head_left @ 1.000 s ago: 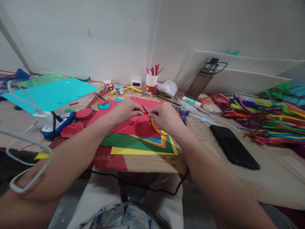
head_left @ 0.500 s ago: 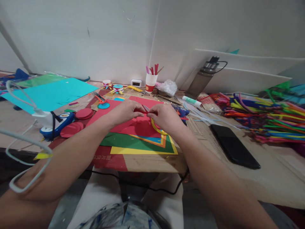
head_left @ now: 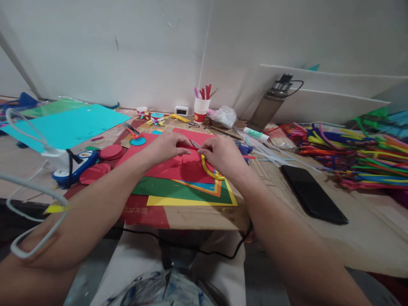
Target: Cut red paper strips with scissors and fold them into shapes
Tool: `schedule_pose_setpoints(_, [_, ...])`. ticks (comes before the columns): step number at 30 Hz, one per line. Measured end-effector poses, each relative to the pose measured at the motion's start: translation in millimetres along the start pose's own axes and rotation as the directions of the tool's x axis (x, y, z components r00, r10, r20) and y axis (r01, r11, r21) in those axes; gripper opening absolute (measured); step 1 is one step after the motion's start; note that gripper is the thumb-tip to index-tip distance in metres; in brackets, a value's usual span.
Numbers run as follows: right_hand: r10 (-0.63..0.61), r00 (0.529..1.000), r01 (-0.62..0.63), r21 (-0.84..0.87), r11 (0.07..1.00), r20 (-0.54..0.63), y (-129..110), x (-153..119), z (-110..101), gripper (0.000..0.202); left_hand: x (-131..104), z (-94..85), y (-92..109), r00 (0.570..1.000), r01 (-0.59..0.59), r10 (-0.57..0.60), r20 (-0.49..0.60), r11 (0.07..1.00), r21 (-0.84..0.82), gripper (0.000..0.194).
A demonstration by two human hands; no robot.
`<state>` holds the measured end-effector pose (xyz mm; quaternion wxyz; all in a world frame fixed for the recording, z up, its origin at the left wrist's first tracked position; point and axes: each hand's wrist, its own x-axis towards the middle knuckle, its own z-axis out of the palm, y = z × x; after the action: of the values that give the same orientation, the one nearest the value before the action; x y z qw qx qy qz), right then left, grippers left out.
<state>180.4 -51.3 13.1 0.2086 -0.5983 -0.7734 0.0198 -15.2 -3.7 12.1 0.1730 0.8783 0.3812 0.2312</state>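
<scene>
Near the far left corner of the table, a turquoise sheet is laid flat, with a blue and white device set in front of it. Just beside the device, two piles of red discs are seen, and beyond them a pair of orange-handled scissors is touched by a small turquoise disc. Red paper is spread over green and yellow sheets by the near edge. Above the red paper the left hand is held with thumb and fingertips close; whether anything is pinched there cannot be told. Along the far edge, a small white clock and a stack of paper cups filled with sticks are placed. The yellow-handled scissors are gripped in the closed right hand, over the red paper, with the blade pointed towards the left hand. Farther right, a glue stick is laid near a tilted grey bottle. A black phone is rested on cardboard, and beyond it, towards the right edge, coloured pipe cleaners are heaped.
</scene>
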Motion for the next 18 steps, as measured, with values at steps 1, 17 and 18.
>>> schedule_pose_setpoints(1, [0.0,1.0,0.0,-0.001,1.0,0.002,-0.1,0.0,-0.1,0.019,-0.1,0.1,0.6,1.0,0.015,-0.015,-0.002,1.0,-0.009,0.018])
schedule_pose_setpoints(17, [-0.015,1.0,0.015,0.0,1.0,-0.016,-0.1,-0.6,1.1,0.019,-1.0,1.9,-1.2,0.998,-0.046,0.045,-0.044,0.999,-0.024,0.022])
schedule_pose_setpoints(18, [-0.017,1.0,0.017,-0.001,1.0,-0.016,0.0,-0.8,1.6,0.019,-1.2,2.2,-1.3,0.997,-0.061,0.061,-0.046,0.998,-0.018,0.023])
